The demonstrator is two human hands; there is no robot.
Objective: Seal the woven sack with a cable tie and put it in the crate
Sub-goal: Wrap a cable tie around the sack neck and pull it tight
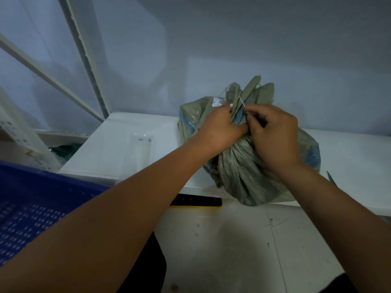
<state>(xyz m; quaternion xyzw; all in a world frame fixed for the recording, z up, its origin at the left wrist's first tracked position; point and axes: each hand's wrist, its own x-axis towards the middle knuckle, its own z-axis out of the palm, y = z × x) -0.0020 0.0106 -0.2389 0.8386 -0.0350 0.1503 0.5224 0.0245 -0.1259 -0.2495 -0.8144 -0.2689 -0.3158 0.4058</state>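
Two grips meet at the neck of the sack (249, 174), which sits on the white worktop (118, 132) by the wall. The left grip (220, 125) is curled tight round the bunched neck. The right grip (273, 134) pinches the thin white tie (241, 101). The blue crate (31, 197) is low on the left, well apart.

- We count one sack (243, 172), at three o'clock.
- We count one cable tie (241, 101), at the sack's twelve o'clock.
- We see two hands: one left hand (220, 127) and one right hand (275, 134).
- We count one blue crate (31, 208), at eight o'clock.
- We find one clear packet (139, 149), at nine o'clock.
- We find one black-and-yellow bar (196, 201), at six o'clock.
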